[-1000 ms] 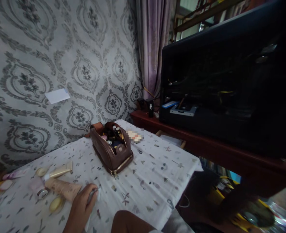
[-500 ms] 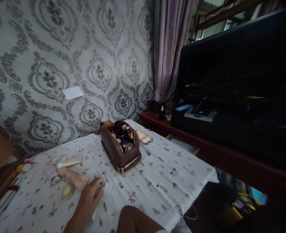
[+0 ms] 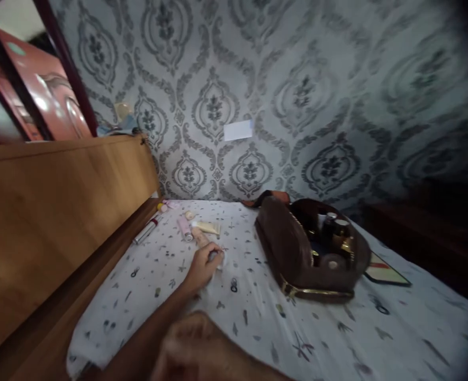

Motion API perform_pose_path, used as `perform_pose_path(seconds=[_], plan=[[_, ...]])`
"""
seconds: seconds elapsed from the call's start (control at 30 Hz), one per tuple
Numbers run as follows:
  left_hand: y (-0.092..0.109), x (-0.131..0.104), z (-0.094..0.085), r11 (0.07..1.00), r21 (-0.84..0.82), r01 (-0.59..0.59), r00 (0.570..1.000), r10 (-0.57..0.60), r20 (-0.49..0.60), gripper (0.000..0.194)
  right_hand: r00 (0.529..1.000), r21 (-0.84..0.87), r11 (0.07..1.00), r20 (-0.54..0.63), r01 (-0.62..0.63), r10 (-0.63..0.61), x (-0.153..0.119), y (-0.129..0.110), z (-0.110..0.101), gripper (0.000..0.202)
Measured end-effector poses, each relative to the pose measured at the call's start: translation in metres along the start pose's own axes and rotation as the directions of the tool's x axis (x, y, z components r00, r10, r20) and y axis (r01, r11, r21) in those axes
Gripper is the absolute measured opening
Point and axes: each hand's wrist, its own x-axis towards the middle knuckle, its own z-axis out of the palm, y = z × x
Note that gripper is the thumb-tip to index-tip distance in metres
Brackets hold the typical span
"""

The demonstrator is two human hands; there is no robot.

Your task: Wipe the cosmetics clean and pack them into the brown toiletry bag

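Observation:
My left hand (image 3: 204,267) rests on the patterned white sheet, its thumb and fingers closed on something small and whitish that I cannot make out. Just beyond the fingers lies a peach-coloured tube (image 3: 199,236). A cream tube (image 3: 208,227), a pink bottle (image 3: 185,230) and a small round jar (image 3: 189,215) are grouped behind it. Closer to me, my right hand (image 3: 192,341) is smeared by motion, so its fingers do not show clearly. A brown cosmetic bag (image 3: 284,248) stands unzipped to the right, with bottles (image 3: 329,225) inside. Neither hand touches the bag.
A wooden board (image 3: 67,206) rises along the left edge of the bed. Near it lie a silver tube with a dark red band (image 3: 145,231) and a yellow-capped item (image 3: 161,207). Right of the bag is a flat, dark-edged object (image 3: 388,271). Patterned wallpaper (image 3: 253,95) covers the back wall.
The view has swung left and the bag looks nearer, bringing the wooden board into sight. My left hand stays closed by the tubes. My right hand now shows, blurred, at the bottom.

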Motion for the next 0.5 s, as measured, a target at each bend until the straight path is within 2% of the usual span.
perform_pose_path(seconds=[0.07, 0.13, 0.2, 0.33, 0.4, 0.5], plan=[[-0.01, 0.004, -0.014, 1.0, 0.0, 0.011, 0.999, -0.011, -0.049, 0.018, 0.989, 0.049, 0.999, -0.145, 0.022, -0.014, 0.005, 0.002, -0.012, 0.042], [-0.022, 0.007, -0.028, 1.0, 0.016, 0.025, 0.995, -0.023, -0.095, 0.019, 0.945, 0.043, 0.998, -0.326, 0.042, -0.025, 0.01, 0.002, -0.03, 0.044], [-0.036, 0.011, -0.045, 0.998, 0.05, 0.047, 0.988, -0.039, -0.149, 0.021, 0.901, -0.027, 0.999, -0.431, 0.039, -0.047, 0.016, 0.004, -0.049, 0.045], [-0.066, 0.022, -0.085, 0.979, 0.157, 0.132, 0.961, -0.088, -0.261, 0.028, 0.856, -0.278, 0.958, -0.477, 0.068, -0.2, 0.028, 0.009, -0.077, 0.048], [-0.082, 0.031, -0.108, 0.955, 0.219, 0.2, 0.941, -0.126, -0.314, 0.031, 0.849, -0.416, 0.907, -0.456, 0.064, -0.268, 0.031, 0.013, -0.083, 0.05], [-0.106, 0.052, -0.14, 0.899, 0.299, 0.32, 0.906, -0.198, -0.374, 0.027, 0.844, -0.548, 0.836, -0.436, 0.026, -0.312, 0.031, 0.02, -0.087, 0.052]])
